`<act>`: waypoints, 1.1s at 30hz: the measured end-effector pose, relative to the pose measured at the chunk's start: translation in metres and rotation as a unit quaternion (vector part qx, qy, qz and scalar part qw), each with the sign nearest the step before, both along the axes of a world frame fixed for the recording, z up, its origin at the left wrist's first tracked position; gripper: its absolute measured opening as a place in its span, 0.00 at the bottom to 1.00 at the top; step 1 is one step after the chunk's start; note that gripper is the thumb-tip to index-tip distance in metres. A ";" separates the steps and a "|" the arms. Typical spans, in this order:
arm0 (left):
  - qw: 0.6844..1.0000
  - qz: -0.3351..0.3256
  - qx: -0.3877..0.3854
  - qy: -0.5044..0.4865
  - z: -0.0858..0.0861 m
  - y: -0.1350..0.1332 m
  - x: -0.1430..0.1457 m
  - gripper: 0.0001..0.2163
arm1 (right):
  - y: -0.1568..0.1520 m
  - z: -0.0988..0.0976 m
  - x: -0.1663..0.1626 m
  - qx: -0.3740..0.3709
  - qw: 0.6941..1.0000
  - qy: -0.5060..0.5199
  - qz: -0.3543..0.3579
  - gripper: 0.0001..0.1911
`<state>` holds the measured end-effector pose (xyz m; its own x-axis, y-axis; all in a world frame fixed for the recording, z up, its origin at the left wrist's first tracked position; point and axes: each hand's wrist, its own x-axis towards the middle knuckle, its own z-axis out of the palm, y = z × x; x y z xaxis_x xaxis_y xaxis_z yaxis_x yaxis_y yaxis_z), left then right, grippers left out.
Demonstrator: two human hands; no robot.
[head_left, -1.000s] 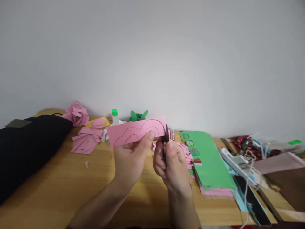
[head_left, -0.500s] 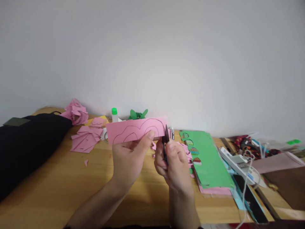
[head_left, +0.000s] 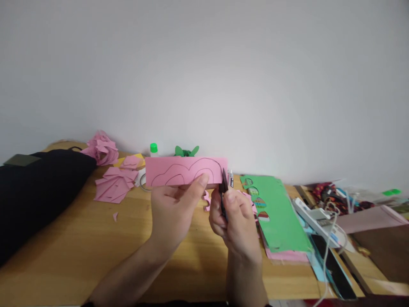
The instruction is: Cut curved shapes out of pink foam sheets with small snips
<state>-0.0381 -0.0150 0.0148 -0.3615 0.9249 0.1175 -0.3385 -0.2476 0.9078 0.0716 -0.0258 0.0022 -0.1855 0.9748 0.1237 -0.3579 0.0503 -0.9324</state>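
Observation:
A strip of pink paper [head_left: 172,164] with curved outlines drawn in dark line is held up above the table. My left hand [head_left: 174,213] grips its lower edge, thumb in front near the inner arc. In my right hand [head_left: 238,221] is a pair of black scissors [head_left: 224,181], the fingers wrapped round the handles. The blades point upward at the strip's right end, by the foot of the larger drawn curve. Whether they have cut into the paper there I cannot tell. Pink cut pieces [head_left: 207,200] lie behind my hands, partly hidden.
Left stands a black bag [head_left: 47,192], near folded pink paper [head_left: 115,185] and a pink paper bundle [head_left: 100,147]. A green-capped glue stick [head_left: 154,148] is behind the strip. At right lie green sheets [head_left: 277,213], a power strip [head_left: 316,221] with a white cable, and a phone [head_left: 334,266].
The pink strip has levelled out and shifted slightly right. My right hand and the scissors have moved a little right, with the blades now overlapping the strip's right end.

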 end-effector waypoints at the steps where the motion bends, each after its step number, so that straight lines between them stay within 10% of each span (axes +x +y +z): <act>1: 1.000 0.002 0.003 0.002 -0.001 0.000 0.000 0.09 | 0.000 0.000 0.000 0.000 1.000 -0.003 -0.001 0.23; 33: 0.992 -0.051 0.061 0.097 0.001 0.007 -0.012 0.09 | 0.003 -0.003 0.004 0.000 0.999 0.038 0.034 0.21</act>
